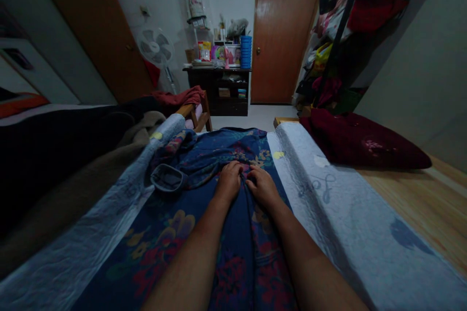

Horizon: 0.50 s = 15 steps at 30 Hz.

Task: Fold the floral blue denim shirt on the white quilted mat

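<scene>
A dark blue garment [164, 243] with red and yellow flowers lies spread lengthwise in front of me. One of its sleeves [168, 178] is turned out to the left, and the cuff gapes toward me. Near the garment's upper part, my left hand [230, 180] has its fingers curled onto the cloth. Close beside it on the right, my right hand [263, 184] pinches the same cloth with thumb and fingers. A long crease runs from between the hands toward me. The fingertips are partly hidden by the cloth and the dim light.
Under the garment is a pale blue bedsheet [328, 218] with lettering. A maroon pillow [368, 141] lies at right, dark clothing [65, 150] and a brown blanket [109, 175] at left. Farther off are a fan [156, 47], a dark cabinet [204, 92] and a wooden door [280, 34].
</scene>
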{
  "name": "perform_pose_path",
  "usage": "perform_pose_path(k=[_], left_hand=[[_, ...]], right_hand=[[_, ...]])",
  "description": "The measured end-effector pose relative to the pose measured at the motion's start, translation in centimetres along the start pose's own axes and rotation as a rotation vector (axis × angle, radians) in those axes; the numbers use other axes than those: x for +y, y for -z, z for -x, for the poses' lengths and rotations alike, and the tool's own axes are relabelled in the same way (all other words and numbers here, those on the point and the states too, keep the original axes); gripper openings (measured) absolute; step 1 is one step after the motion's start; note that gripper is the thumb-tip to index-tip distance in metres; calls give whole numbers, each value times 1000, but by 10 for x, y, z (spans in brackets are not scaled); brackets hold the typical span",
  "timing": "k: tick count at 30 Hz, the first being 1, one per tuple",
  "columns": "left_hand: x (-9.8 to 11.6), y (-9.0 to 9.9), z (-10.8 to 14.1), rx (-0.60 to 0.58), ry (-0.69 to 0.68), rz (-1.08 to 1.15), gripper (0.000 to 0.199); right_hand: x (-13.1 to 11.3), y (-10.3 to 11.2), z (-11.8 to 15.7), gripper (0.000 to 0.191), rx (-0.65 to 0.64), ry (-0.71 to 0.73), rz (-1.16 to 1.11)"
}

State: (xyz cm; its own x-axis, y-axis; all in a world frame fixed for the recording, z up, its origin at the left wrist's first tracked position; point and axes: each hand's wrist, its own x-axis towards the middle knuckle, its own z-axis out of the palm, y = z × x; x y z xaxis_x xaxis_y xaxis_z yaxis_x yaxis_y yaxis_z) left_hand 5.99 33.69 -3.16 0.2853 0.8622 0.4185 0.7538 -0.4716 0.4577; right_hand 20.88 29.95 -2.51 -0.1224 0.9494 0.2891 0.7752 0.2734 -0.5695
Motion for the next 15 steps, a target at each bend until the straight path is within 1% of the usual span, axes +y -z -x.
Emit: perform_pose_path(k=[4, 7, 9, 11, 12, 13, 15], left_hand=[[2, 5, -4, 37, 74, 29, 23], [9, 12, -4, 70, 119, 41, 23], [15, 19, -4, 101, 161, 13, 22], [21, 26, -2, 119, 247, -53, 19], [24, 29, -1, 100, 301, -92, 17], [25, 31, -1, 56, 351, -128, 16], [28, 34, 1, -74, 418, -173, 20]], right_hand=[[-2, 3, 1, 21, -41, -10, 43], [-2, 4, 0, 22, -58, -18, 48], [-1, 4, 0, 22, -61, -6, 44], [-1, 5, 0, 23, -62, 5, 41], [-1, 5, 0, 23, -65, 7, 39], [-2, 5, 0, 23, -67, 4, 36], [-2, 6, 0, 23, -66, -10, 33]])
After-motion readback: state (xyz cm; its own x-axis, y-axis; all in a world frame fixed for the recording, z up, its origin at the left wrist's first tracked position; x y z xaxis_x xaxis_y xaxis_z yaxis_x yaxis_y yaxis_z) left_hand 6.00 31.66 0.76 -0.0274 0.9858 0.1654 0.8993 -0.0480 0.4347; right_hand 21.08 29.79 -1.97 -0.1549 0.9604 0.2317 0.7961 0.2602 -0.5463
